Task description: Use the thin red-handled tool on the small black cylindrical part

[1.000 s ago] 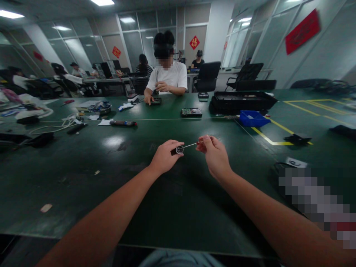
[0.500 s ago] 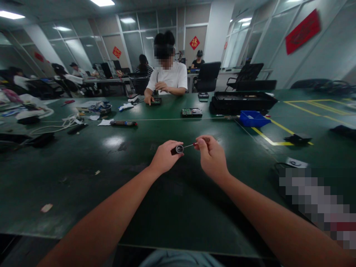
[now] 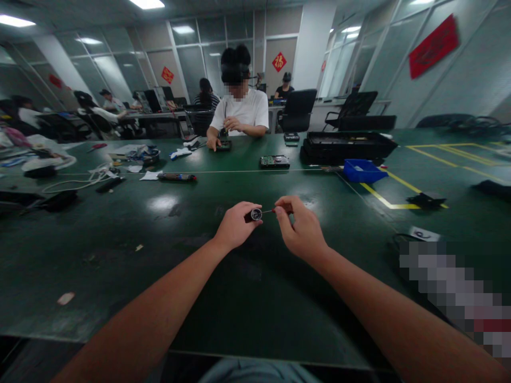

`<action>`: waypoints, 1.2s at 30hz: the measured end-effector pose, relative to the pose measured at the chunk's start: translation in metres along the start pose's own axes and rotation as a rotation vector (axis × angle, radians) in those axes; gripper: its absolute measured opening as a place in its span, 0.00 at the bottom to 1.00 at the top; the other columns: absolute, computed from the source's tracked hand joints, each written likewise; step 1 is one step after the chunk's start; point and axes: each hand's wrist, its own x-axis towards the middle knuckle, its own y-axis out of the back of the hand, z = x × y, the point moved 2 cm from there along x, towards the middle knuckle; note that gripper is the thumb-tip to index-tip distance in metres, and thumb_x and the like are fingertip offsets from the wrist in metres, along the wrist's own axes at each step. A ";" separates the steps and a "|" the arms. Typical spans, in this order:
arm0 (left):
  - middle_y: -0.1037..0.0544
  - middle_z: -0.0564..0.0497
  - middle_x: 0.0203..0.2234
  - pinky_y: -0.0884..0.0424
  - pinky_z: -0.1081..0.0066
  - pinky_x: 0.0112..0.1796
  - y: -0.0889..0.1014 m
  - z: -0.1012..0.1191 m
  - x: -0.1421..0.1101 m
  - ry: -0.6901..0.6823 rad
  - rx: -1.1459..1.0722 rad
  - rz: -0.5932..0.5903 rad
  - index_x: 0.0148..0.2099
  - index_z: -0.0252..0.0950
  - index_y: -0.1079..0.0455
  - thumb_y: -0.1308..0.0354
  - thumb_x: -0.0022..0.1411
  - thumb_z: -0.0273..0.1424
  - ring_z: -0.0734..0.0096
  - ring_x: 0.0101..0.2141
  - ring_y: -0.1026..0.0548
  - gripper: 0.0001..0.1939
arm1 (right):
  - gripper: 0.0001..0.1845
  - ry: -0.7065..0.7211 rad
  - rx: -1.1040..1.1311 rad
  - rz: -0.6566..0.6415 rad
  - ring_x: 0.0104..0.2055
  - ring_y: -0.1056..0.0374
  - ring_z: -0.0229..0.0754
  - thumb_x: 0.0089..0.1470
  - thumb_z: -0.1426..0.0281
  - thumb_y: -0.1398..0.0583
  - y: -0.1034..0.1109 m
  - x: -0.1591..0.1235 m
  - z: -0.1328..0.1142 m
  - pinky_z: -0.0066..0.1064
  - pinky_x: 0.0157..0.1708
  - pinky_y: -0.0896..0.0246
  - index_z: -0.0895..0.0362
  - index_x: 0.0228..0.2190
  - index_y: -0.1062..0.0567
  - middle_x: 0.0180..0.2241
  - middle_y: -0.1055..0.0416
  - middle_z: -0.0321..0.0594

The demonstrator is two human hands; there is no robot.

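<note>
My left hand [image 3: 237, 225] is closed around a small dark cylindrical part [image 3: 256, 214], whose round silvery end faces me. Between the thumb and fingers of my right hand [image 3: 300, 225] is the red handle of a thin screwdriver [image 3: 273, 210]. Its slim metal shaft points left and reaches the round end of the part; whether the tip is inside I cannot tell. Both hands are held above the green table [image 3: 255, 298], over its middle.
Ahead lie a circuit-board drive [image 3: 274, 161], a long black tray [image 3: 347, 144] and a blue bin [image 3: 364, 171]. A dark tool [image 3: 178, 177] and cables [image 3: 85, 181] are at left. Across the table a person in a white shirt [image 3: 255, 109] works on a small device [image 3: 224, 145].
My right hand has shifted slightly left, its fingers changing position on the screwdriver, and less of the shaft shows. My left hand stays nearly in place around the cylindrical part.
</note>
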 end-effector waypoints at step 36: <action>0.20 0.48 0.44 0.26 0.60 0.49 -0.003 -0.004 -0.001 0.057 -0.001 0.020 0.52 0.38 0.25 0.31 0.54 0.26 0.62 0.45 0.22 0.22 | 0.11 -0.145 0.133 0.118 0.35 0.25 0.43 0.65 0.62 0.46 -0.005 0.001 0.011 0.35 0.37 0.35 0.54 0.39 0.28 0.32 0.23 0.40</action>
